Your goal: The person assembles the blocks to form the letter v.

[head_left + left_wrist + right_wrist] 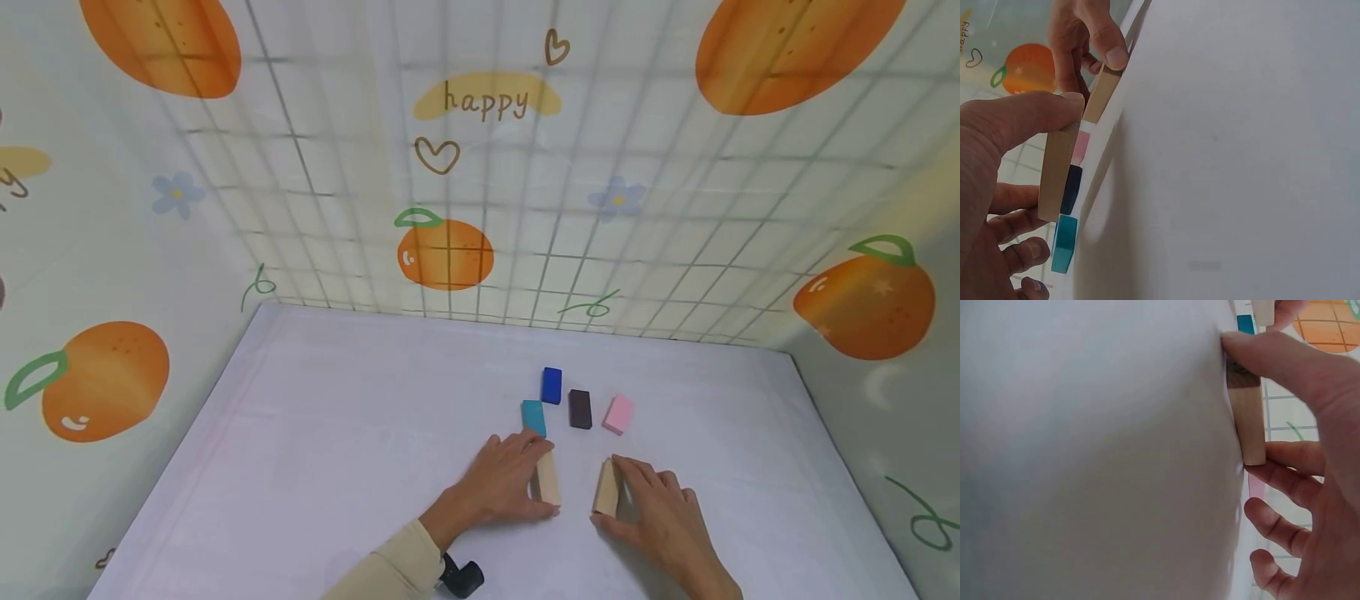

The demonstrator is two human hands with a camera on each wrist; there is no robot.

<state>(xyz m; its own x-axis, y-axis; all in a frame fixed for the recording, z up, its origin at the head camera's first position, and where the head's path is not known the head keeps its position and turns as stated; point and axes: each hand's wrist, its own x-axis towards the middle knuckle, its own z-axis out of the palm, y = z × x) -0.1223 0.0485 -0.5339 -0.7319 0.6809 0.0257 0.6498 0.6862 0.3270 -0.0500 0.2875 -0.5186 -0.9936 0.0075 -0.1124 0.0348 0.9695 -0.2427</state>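
Observation:
My left hand [501, 483] pinches a plain wooden block [548, 480] end to end, thumb at its near end and fingers at its far end. To the right, a second wooden block [607, 490] is held the same way by my right hand [670, 518]. The two blocks stand apart, roughly side by side. Just beyond the left fingertips lies a teal block [533, 416]. In the right wrist view, the thumb overlaps one end of the wooden block [1249, 422] while fingertips meet the other end.
Farther back on the white table [337, 417] lie a blue block [551, 386], a black block [580, 409] and a pink block [618, 414]. A black device [462, 577] sits by the left sleeve [396, 563]. Fruit-printed sheets [480, 167] enclose the table's back and sides.

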